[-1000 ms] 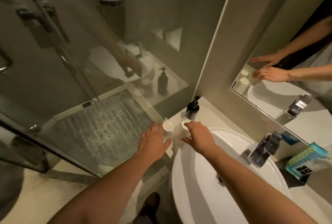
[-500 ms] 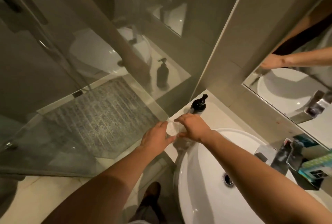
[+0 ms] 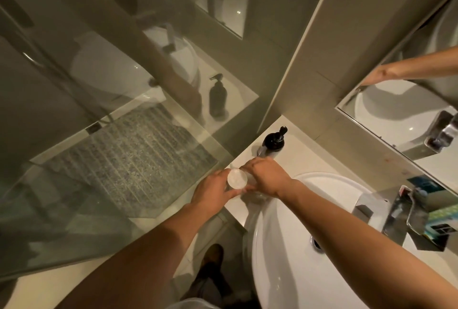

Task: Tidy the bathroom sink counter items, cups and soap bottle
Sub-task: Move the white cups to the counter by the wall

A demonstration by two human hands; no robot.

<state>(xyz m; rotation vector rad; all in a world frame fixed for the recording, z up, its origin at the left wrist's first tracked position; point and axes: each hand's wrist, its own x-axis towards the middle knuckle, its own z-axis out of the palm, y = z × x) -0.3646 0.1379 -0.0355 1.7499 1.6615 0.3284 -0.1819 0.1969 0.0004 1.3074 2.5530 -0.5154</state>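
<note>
Both hands close on a covered cup [image 3: 237,179] standing upright, mouth up, at the table [image 3: 301,157] edge just left of the white sink [image 3: 285,246]. The left hand [image 3: 213,191] has its grip clamped around the cup; the right hand [image 3: 266,177] wraps the far side. Beyond the sink's rim, a black soap bottle [image 3: 273,139] stands upright, pump nozzle pointing toward the wall. A glass shower screen [image 3: 111,160] borders the table.

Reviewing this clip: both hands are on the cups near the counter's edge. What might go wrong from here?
1. The covered cup in the left hand sits right at the counter front edge; a slip would likely drop it to the floor.
2. The right hand hides the second cup, so its grip cannot be checked; it may tip toward the basin.
3. The soap bottle stands just behind the right hand; a backward sweep might knock it.
</note>
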